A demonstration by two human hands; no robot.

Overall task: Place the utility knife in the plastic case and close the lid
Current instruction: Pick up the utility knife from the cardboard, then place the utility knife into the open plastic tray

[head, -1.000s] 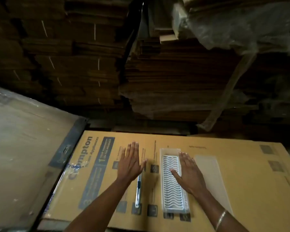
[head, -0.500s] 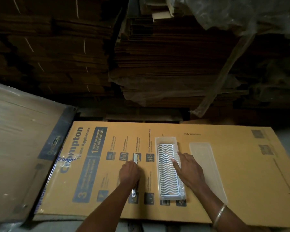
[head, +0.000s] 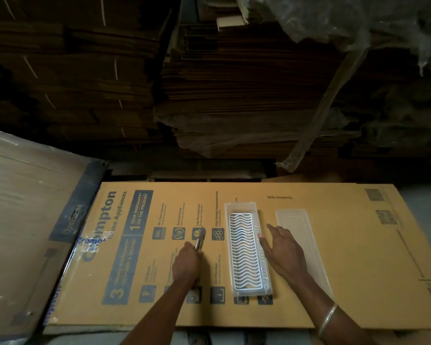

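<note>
Left hand (head: 186,263) clenched around utility knife (head: 200,239), not yet in open plastic case (head: 245,252); right hand (head: 283,252) spread beside case; lid (head: 299,227) still off.

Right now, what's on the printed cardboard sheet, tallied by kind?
Utility knife: 1, gripped by the left hand
Plastic case: 1, open, right hand at its edge
Lid: 1, lying separate
Total: 3
</note>
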